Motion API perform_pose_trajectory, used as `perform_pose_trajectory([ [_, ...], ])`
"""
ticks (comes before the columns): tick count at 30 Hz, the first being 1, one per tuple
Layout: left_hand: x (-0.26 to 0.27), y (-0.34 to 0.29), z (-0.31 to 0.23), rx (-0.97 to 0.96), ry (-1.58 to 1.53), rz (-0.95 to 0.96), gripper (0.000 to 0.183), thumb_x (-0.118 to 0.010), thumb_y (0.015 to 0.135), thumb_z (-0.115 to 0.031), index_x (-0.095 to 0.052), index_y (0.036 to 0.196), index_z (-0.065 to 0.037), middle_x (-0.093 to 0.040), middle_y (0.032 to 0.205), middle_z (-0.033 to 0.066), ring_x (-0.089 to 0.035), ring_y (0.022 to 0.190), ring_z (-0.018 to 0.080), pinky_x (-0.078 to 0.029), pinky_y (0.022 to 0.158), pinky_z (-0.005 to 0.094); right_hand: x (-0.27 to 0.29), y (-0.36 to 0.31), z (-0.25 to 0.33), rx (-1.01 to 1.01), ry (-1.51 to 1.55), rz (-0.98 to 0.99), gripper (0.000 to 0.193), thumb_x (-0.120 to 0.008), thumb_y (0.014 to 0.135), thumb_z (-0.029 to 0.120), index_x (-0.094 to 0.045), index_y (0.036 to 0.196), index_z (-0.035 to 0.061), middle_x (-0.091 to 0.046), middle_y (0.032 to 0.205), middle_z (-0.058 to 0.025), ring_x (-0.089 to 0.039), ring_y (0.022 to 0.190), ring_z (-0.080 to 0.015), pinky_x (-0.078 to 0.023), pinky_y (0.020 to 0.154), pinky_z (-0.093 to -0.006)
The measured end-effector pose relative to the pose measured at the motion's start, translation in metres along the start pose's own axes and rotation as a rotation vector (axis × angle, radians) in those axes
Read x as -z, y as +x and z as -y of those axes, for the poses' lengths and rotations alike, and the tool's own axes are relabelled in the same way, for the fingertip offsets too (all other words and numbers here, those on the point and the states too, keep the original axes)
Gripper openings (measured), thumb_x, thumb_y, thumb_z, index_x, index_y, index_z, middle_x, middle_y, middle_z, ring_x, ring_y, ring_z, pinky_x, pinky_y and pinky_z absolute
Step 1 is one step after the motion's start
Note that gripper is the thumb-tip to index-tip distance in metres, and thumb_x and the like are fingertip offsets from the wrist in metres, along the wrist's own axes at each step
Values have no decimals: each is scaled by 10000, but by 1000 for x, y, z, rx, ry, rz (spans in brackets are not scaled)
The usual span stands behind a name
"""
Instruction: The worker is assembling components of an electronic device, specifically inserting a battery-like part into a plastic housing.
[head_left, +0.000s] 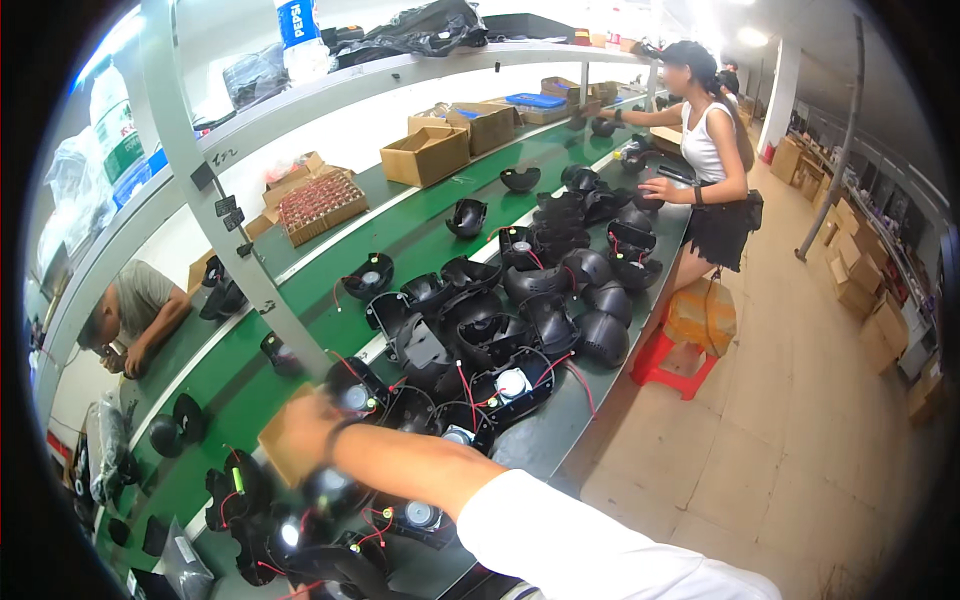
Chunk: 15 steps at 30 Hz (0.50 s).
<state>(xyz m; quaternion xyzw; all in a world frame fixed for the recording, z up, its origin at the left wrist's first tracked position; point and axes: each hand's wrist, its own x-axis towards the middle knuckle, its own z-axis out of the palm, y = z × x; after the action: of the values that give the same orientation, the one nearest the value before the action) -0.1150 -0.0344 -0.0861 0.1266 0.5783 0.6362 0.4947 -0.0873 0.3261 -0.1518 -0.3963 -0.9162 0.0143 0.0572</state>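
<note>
My right arm, in a white sleeve with a dark wristband, reaches left across the bench. My right hand (312, 432) is smeared by motion over the near belt edge, its fingers unreadable. A tan, box-like shape (284, 445) overlaps the fingers; whether they grip it I cannot tell. Below lie black curved plastic shells (345, 568) with round speakers (421, 515), red wires and a green cell (238, 480). Further shells (480, 325) are heaped beyond my forearm, one with a white-lit speaker (511, 384). At the lower edge, a skin-toned sliver, perhaps my left hand (298, 590), is mostly hidden.
A green conveyor belt (330, 262) runs alongside, beneath a grey shelf frame (235, 235). Cardboard boxes (425, 157) stand behind it. A co-worker (715, 140) handles shells farther up the line; another person (150, 305) leans opposite. A red stool (668, 368) stands on the floor.
</note>
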Motion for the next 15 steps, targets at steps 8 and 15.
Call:
perform_pose_trajectory([
  [8,-13,-20,19,153,-158,-67,510,-538,1010,-394,-575,1360,-24,-603,1379,137,-550,1281,325,-422,1106,480,75,-44,13,44,614,-412,354,-643,829,-7,-520,1157,-65,-691,956,-239,-684,993,-423,-562,860,-508],
  [15,-36,-15,44,-3,-323,261,502,-514,1023,-427,-549,1375,-72,-644,1327,90,-603,1236,268,-479,1034,446,174,-209,-40,-6,1419,-72,183,-626,996,81,-610,1147,-21,-686,944,-82,-696,852,-180,-563,720,-326],
])
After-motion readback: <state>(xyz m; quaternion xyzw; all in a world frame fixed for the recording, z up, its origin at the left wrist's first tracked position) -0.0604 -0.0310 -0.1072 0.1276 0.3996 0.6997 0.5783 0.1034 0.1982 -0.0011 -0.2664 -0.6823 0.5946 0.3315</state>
